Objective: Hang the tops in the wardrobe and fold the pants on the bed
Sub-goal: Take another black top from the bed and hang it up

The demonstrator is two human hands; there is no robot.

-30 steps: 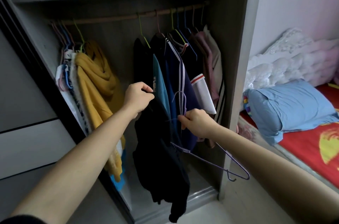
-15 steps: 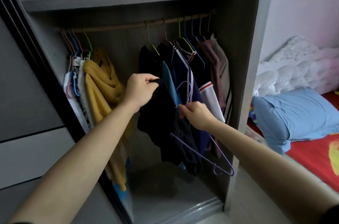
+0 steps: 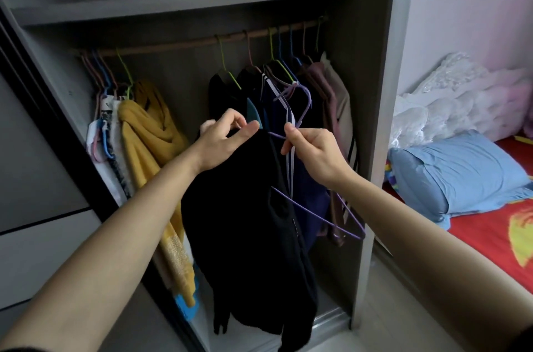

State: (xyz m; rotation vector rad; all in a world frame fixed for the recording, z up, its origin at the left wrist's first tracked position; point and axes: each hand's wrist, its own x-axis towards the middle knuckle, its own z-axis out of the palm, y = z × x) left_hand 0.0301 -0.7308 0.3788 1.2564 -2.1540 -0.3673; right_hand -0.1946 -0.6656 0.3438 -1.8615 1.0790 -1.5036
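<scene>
Lifting noted: both hands sit higher than a second ago. Fingers of left hand pinch collar of black top, which dangles beneath; fingers of right hand pinch purple hanger just beside, unthreaded. Hanging on rail above pending.

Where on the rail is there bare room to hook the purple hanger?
The rail is bare between the left bunch of hangers above the yellow top and the green hanger near the middle. From there to the right end hangers are packed close. The right hand holds the purple hanger, the left hand the black top.
</scene>
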